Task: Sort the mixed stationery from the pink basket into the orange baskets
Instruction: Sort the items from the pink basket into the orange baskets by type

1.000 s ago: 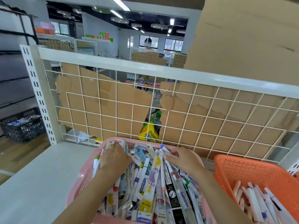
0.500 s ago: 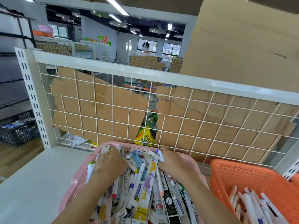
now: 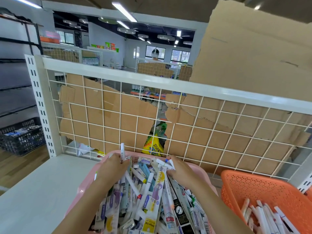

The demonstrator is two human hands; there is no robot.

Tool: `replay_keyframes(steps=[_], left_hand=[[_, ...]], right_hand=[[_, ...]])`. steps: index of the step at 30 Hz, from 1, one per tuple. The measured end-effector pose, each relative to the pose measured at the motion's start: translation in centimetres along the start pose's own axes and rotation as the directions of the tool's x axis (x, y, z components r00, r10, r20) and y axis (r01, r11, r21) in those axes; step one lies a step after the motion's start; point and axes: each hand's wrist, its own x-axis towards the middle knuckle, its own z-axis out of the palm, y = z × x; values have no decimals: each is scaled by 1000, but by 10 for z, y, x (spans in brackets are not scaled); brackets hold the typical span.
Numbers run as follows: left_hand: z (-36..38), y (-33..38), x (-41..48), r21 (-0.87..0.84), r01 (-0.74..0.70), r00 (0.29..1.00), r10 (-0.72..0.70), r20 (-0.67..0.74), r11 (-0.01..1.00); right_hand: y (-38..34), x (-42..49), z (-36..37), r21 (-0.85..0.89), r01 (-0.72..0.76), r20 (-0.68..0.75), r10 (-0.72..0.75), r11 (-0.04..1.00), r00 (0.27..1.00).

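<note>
A pink basket (image 3: 84, 184) heaped with mixed stationery (image 3: 148, 200) (pens, markers, erasers in packets) stands on the white shelf in front of me. Both hands are buried in its far end. My left hand (image 3: 112, 168) grips white pens (image 3: 122, 150); one sticks up above the fingers and another shows below the wrist. My right hand (image 3: 179, 171) holds a few white pens (image 3: 166, 162) with blue tips at the far rim. At the right, an orange basket (image 3: 263, 186) holds several white pens (image 3: 266, 217).
A white wire grid panel (image 3: 168, 125) backed with torn cardboard rises right behind the baskets. The white shelf top (image 3: 37, 191) stretches to the left. A black crate (image 3: 22, 137) sits on the floor at far left. A person stands far off across the room.
Both hands have closed on pens at the basket's far end and risen slightly; a white pen now sticks up from my left hand. The camera moved closer and lower.
</note>
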Motion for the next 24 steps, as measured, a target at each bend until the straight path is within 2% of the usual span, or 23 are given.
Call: replay_keyframes(steps=[3,8,12,17,24], left_hand=[[0,3,-3,-152,-40,999,38,-15,988],[0,1,-5,-353,-106,994,93,-56,929],[-1,-3,0,-478,-157,987,118,-111,864],[-2,-5,4,-472,-190,980,141,-139,861],[-12,-1,-1,-473,-274,962,251,-113,838]], right_hand=[[2,-2,1,113,-2,-70,9,994,998],[0,1,0,147,26,-196,4,989,981],[-9,0,-5,259,76,-310,9,963,951],[-17,0,-16,223,121,-410,-19,967,912],[-22,-14,-25,209,77,-342,-1,975,940]])
